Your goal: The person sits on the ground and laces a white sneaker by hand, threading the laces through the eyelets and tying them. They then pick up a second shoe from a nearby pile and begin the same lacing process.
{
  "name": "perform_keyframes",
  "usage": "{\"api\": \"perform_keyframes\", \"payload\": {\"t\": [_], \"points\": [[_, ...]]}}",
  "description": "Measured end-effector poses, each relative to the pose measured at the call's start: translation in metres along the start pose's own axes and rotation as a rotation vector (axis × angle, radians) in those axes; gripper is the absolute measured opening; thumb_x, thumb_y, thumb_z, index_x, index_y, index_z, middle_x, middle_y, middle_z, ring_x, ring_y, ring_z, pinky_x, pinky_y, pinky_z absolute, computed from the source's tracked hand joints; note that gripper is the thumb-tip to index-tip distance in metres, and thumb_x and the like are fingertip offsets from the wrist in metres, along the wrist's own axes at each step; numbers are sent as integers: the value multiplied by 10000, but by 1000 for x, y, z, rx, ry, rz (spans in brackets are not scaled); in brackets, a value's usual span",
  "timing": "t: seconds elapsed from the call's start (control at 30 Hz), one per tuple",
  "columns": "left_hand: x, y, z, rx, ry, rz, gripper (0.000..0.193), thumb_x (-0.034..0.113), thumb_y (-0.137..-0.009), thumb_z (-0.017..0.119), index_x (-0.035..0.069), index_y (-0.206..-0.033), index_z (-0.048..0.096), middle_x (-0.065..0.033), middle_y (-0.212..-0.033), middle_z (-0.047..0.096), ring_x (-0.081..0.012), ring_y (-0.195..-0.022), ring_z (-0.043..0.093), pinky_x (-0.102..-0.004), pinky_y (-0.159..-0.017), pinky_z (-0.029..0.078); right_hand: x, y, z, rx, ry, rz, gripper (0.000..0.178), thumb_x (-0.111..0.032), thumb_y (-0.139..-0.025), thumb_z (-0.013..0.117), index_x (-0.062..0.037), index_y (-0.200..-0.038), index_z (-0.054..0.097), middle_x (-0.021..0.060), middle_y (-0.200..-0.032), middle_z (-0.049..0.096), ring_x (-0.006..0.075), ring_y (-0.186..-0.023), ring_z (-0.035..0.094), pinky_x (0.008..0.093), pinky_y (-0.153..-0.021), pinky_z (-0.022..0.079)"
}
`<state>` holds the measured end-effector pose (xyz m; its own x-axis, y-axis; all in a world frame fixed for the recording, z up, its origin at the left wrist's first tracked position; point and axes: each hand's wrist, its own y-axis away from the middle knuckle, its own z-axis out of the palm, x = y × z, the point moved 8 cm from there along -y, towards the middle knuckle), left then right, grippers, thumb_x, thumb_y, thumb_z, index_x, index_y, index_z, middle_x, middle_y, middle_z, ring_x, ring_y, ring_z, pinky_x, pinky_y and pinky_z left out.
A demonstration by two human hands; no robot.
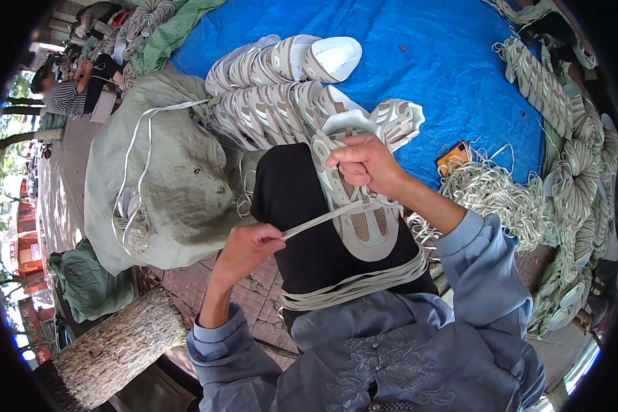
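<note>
A beige and white sneaker upper lies across my lap, its toe toward me and its pale lining at the far end. My left hand is closed, pinching a flat white shoelace that stretches taut up to the front of the lacing. Over the sneaker upper's middle, my right hand is curled into a fist; what its fingers grip is hidden. Several more laces lie in a bundle across my black-trousered thighs.
Rows of nested sneaker uppers rest on a blue tarp. A heap of white laces lies at right beside an orange-cased phone. A grey-green sack and a tree trunk are at left. Another person sits far left.
</note>
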<state>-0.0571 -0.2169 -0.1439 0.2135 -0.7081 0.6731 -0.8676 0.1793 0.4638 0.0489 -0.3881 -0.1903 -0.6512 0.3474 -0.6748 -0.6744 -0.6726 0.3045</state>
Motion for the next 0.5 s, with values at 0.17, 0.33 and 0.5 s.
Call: {"api": "perform_keyframes", "payload": {"t": [0.17,0.33,0.5], "points": [[-25,5,-29,56,506,32,30,11,-748,600,-12,-765,609,-95,-678,574,-116,-629,554,-234,-584,422,-15,-4,14,-25,15,-24,184,-117,-827,537,54,-776,585,-44,-438,261,53,-350,231,226,-354,167],[-3,0,-33,466,-170,200,148,-42,-678,576,-5,-819,599,-88,-745,576,-195,-707,573,-291,-636,455,-7,-12,22,-59,12,13,183,-121,-815,549,49,-762,591,-41,-427,252,55,-344,225,230,-349,158],[132,22,64,405,-290,956,313,60,-628,587,5,-936,578,-105,-904,571,-257,-937,559,-363,-818,461,-4,-16,27,-101,18,26,219,-156,-826,559,45,-740,564,-47,-430,270,45,-342,229,229,-341,141]]}}
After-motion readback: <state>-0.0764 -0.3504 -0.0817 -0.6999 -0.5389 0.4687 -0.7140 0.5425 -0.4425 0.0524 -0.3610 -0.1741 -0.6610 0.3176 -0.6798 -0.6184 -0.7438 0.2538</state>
